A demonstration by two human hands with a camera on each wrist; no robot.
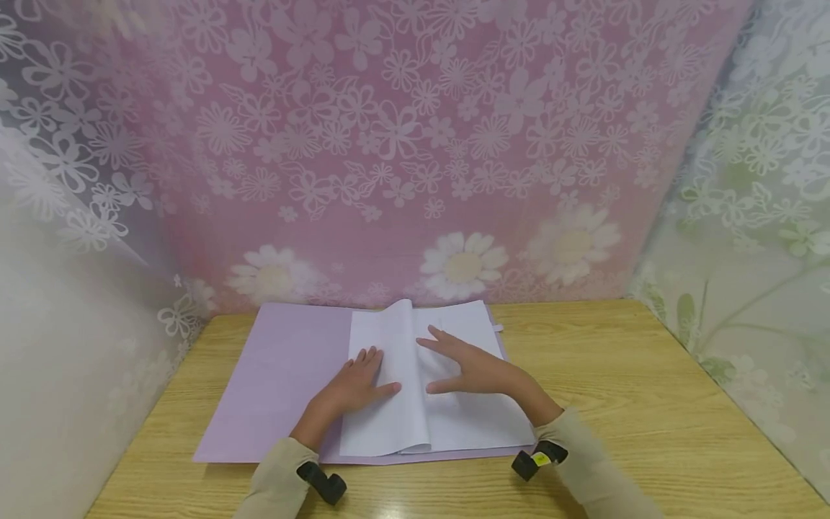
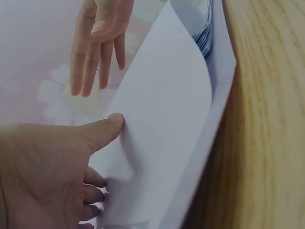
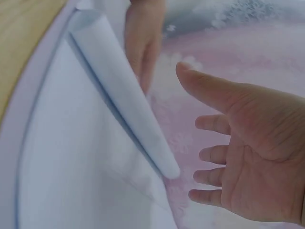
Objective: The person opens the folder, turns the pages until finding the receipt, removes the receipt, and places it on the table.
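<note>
A pale purple folder (image 1: 292, 367) lies spread on the wooden table with white paper on its right half. One white sheet (image 1: 389, 422) is turned to the left, its bend standing as a rounded ridge, also seen as a roll-like curl (image 3: 124, 95) in the right wrist view. My left hand (image 1: 355, 386) rests on that sheet with fingers spread, the thumb extended along it in the left wrist view. Over the white paper stack (image 1: 483, 422) on the right, my right hand (image 1: 476, 369) is held with straight, parted fingers and nothing in them; it appears apart from the paper.
The wood-grain table (image 1: 603, 389) extends to both sides of the folder. A pink floral curtain (image 1: 415, 166) hangs right behind the folder, with pale floral cloth (image 1: 765, 310) at the right and more at the left. A small white tab (image 1: 498, 328) sticks out at the folder's right edge.
</note>
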